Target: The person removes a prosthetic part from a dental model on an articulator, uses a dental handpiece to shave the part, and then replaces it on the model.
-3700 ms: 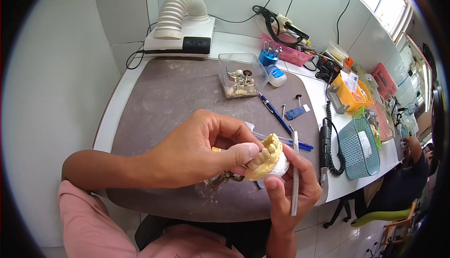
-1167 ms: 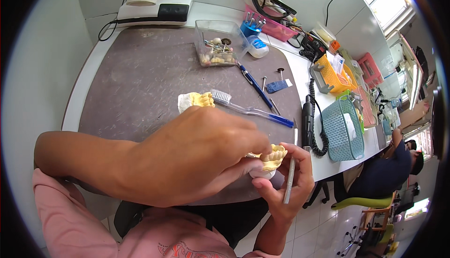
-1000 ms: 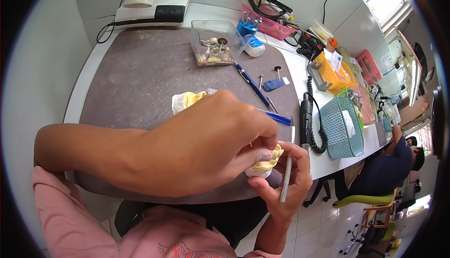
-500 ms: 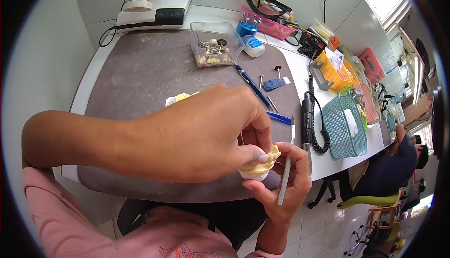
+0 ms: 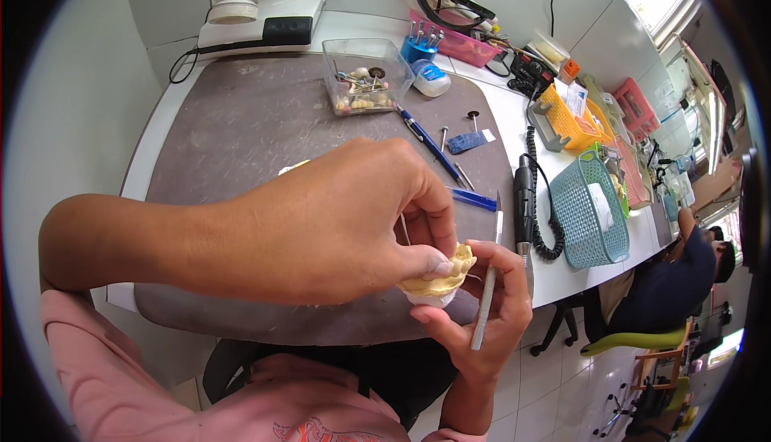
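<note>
Pinching a yellow dental cast [image 5: 438,281], the left hand [image 5: 345,217] hides the mat [image 5: 241,121]; right hand [image 5: 482,313] grips a slim tool [image 5: 487,297].

Small white blue-labelled bottle [image 5: 431,78] beside clear box [image 5: 366,75]

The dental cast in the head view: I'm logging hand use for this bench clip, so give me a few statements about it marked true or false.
1. Both hands touch the yellow dental cast. True: the left hand presses on it from above and the right hand supports it from below.
2. The right hand also holds a thin metal tool. True.
3. The cast rests on the brown mat. False: it is held up at the mat's near edge.
4. The clear box of burs lies tipped on its side. False: it stands upright at the mat's far edge.
5. The teal basket sits on the mat. False: it sits on the white bench to the right.
</note>
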Demonstrator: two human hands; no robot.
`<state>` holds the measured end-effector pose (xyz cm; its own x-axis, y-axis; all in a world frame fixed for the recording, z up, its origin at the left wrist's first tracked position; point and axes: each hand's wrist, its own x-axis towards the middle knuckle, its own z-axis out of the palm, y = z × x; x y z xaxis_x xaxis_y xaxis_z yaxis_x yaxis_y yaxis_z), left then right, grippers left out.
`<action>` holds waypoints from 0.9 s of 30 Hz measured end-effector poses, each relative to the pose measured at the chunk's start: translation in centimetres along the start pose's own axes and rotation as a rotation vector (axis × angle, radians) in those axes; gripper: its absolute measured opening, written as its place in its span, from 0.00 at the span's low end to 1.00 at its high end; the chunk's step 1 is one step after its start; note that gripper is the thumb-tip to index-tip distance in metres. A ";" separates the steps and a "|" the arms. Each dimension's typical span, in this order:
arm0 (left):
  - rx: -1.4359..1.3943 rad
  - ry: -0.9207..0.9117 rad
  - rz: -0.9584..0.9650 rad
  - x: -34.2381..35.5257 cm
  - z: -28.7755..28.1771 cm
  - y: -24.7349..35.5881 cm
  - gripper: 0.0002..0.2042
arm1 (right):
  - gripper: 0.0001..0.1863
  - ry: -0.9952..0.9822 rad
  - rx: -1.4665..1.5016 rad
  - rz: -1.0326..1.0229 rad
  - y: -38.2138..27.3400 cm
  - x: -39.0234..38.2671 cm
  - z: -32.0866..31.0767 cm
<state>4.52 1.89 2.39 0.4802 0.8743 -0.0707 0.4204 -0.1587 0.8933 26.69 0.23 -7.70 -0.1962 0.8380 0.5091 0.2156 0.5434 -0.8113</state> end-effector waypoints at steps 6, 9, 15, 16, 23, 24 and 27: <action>0.026 0.014 0.010 0.0 0.0 -0.4 0.11 | 0.40 0.004 0.013 0.009 -0.1 0.0 0.1; -0.006 -0.005 0.027 0.0 -0.2 -0.4 0.11 | 0.40 0.005 0.019 0.014 0.0 0.0 0.1; 0.019 -0.074 -0.093 0.3 -0.6 0.4 0.10 | 0.41 0.003 0.016 0.025 -0.2 0.0 0.1; 0.028 -0.067 -0.077 0.4 -0.7 0.4 0.10 | 0.41 0.012 0.016 0.034 -0.2 0.1 0.2; -0.066 -0.079 -0.064 1.2 -1.3 -0.4 0.10 | 0.40 0.032 0.036 0.077 -0.4 0.7 0.6; -0.088 -0.093 -0.082 1.3 -1.4 -0.5 0.11 | 0.40 0.032 0.036 0.079 -0.4 0.8 0.6; -0.101 -0.100 -0.094 1.6 -1.6 -0.6 0.12 | 0.40 0.032 0.045 0.090 -0.4 1.0 0.5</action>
<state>3.75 4.10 2.42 0.5190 0.8321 -0.1955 0.3904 -0.0273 0.9203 25.90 0.77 -7.01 -0.1472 0.8849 0.4420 0.1878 0.4637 -0.8659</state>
